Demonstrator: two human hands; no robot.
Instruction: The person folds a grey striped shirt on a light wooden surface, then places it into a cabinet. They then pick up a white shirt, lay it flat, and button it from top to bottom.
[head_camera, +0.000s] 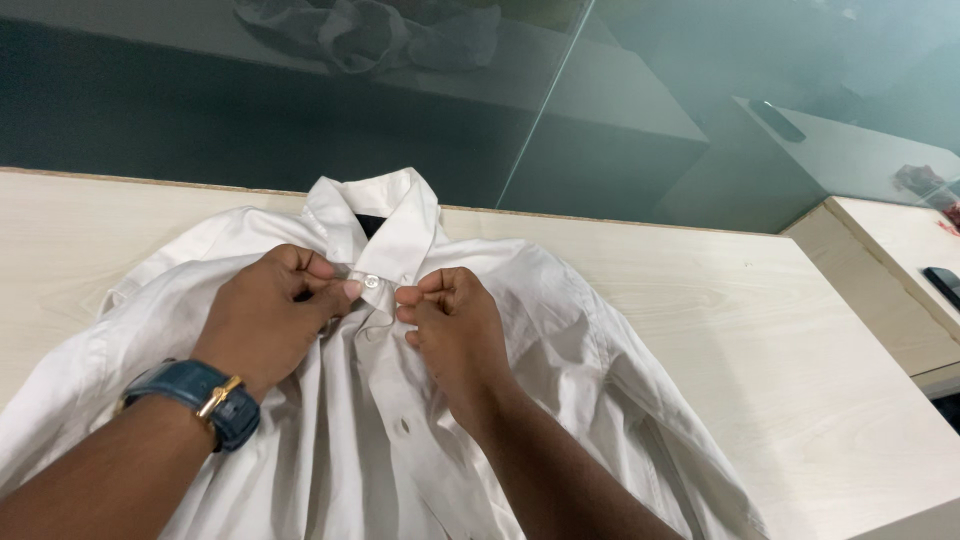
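Head view: white cotton button-up shirt spread flat on pale wooden table; left hand (blue-strapped wristwatch) and right hand, fingers pressed together, pinching placket beside small white top button.

A white shirt lies on the pale wooden table.
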